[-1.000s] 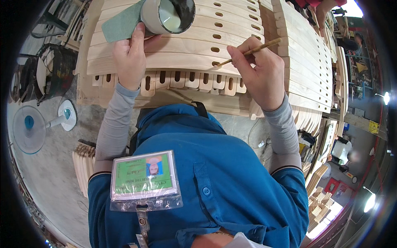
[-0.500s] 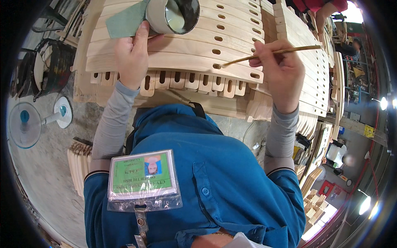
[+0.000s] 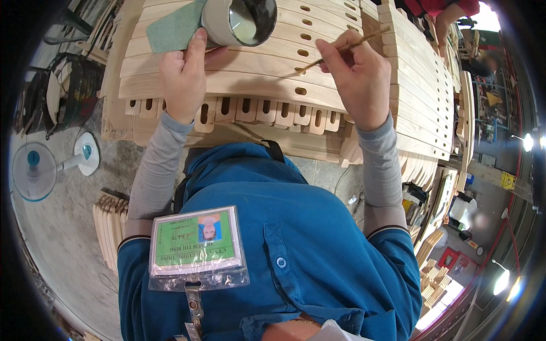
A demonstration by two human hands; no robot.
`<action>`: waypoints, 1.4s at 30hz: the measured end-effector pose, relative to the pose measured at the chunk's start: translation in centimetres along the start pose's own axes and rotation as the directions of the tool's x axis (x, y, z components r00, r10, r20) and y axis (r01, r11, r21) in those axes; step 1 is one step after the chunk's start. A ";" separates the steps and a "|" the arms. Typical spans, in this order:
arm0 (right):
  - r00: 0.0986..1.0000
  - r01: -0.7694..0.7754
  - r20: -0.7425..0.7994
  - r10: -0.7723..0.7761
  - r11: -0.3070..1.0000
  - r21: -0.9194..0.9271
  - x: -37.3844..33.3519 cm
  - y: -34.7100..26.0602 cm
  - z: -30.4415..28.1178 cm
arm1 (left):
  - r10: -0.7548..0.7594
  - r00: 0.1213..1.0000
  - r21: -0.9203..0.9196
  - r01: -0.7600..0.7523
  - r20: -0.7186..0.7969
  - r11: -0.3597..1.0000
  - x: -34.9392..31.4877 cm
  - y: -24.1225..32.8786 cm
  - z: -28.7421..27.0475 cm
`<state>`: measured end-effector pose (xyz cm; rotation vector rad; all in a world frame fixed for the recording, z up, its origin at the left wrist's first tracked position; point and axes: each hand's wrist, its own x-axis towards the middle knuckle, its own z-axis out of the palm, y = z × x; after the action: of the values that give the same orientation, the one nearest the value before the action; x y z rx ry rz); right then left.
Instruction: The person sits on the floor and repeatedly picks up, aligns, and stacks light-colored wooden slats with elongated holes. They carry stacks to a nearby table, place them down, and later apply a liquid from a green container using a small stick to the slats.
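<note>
My left hand (image 3: 185, 79) is closed around the lower side of a pale cup (image 3: 219, 23) with a dark inside and some milky, yellowish liquid in it. Pinched against the cup under the thumb is a stiff green sheet (image 3: 173, 28) that looks like sandpaper. In my right hand (image 3: 364, 79) is a thin brown stick (image 3: 373, 35), gripped between thumb and fingers. Its pale tip is at the surface of a wooden slat (image 3: 250, 67), between two oval slots; whether it touches cannot be made out. Such slats lie side by side under both hands.
More slotted pieces (image 3: 246, 109) stick out below the front edge of the slats. Another stack of slats (image 3: 418, 85) stands to the right. A white fan (image 3: 35, 170) is on the floor at left. Another person's arm (image 3: 446, 23) shows at the far right.
My right hand has moved left and away from me, bringing the stick's tip from the nearest slat's slot to a slat farther off. The left hand with the cup has barely moved.
</note>
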<state>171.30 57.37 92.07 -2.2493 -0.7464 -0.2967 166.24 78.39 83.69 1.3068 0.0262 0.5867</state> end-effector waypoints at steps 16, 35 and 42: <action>0.968 -0.242 -0.014 0.250 0.950 0.198 0.5 0.3 -2.3 | -0.033 0.999 -0.018 0.033 -0.022 0.999 -0.1 0.6 0.4; 0.995 -0.065 -0.088 0.054 0.989 -0.131 2.6 2.5 0.5 | -0.102 0.991 -0.005 0.102 -0.082 0.995 -0.5 2.0 0.4; 0.991 -0.121 -0.048 0.122 0.992 0.034 2.4 2.2 0.3 | -0.065 0.992 -0.072 0.058 -0.108 0.996 -0.6 3.8 0.1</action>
<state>174.51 57.38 91.65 -2.2386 -0.5812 -0.2801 164.24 78.60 87.03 1.2019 0.1358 0.6015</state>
